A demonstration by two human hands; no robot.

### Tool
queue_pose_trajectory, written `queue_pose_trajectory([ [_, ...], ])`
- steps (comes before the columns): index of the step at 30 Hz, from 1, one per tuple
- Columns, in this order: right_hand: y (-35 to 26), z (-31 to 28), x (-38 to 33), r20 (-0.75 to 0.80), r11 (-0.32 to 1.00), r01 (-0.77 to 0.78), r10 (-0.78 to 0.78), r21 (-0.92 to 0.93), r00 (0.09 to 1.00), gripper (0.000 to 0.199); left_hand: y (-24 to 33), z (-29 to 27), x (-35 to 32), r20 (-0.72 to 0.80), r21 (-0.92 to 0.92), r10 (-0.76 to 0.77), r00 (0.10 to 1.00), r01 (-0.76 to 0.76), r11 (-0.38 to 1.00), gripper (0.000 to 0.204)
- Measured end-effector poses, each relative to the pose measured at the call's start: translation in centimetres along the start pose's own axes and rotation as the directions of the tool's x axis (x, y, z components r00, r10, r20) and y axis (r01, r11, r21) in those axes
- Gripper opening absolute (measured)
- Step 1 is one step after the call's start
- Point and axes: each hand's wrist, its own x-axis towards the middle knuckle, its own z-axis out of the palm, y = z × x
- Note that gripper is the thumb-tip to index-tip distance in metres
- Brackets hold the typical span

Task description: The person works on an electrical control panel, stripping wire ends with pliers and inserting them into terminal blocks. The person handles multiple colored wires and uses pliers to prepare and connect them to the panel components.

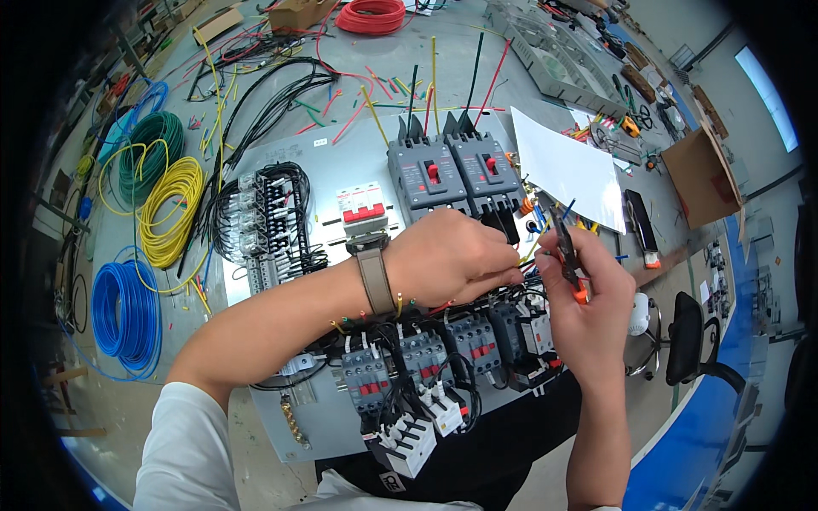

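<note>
My left hand (464,255) reaches across a metal mounting plate (294,430) fitted with electrical parts. Its fingers are closed in a pinch beside a bundle of thin wires; what lies between the fingertips is hidden. Right of it, my right hand (592,294) grips a pair of pliers (562,243) with dark jaws pointing up and orange on the handles. Just beyond my left hand stand two grey circuit breakers (429,173) with red levers. Closer to me sits a row of grey contactors (366,379) with black wiring, partly under my left forearm.
Coils of blue (126,319), yellow (170,213) and green wire (152,157) lie at the left, a red coil (370,15) at the far side. A white sheet (569,170) lies right of the breakers. Stiff coloured wires stand up behind them. A cardboard box (700,177) is at the right.
</note>
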Motion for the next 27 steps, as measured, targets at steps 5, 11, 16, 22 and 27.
queue_pose_trajectory([
  [5, 0.1, 0.3, -0.1, -0.024, 0.999, -0.002, 0.003, 0.032, 1.000, 0.024, 0.2, 0.3, 0.2, -0.020, 0.052, 0.027, 0.999, -0.025, 0.998, 0.014],
  [11, -0.2, 0.2, -0.2, -0.019, 0.990, -0.062, 0.064, 0.127, 0.998, 0.021, 0.2, 1.4, 0.2, -0.100, -0.207, -0.051, 0.994, 0.030, 0.978, 0.022],
  [16, -1.4, -1.1, -1.4, -0.055, 0.961, -0.203, 0.217, 0.189, 0.975, 0.025, 0.3, 1.1, 0.2, -0.087, -0.222, -0.052, 0.995, 0.032, 0.975, 0.017],
  [22, 0.1, -1.6, -4.4, -0.015, 0.945, -0.107, 0.108, -0.309, 0.994, 0.035, 0.6, 1.1, 0.4, -0.068, -0.222, -0.062, 0.996, 0.045, 0.974, 0.013],
  [27, -0.4, -0.5, -4.1, 0.001, 0.882, -0.053, 0.060, -0.469, 0.998, 0.044, 0.2, 1.7, 0.0, -0.123, -0.205, -0.063, 0.990, 0.037, 0.978, 0.010],
])
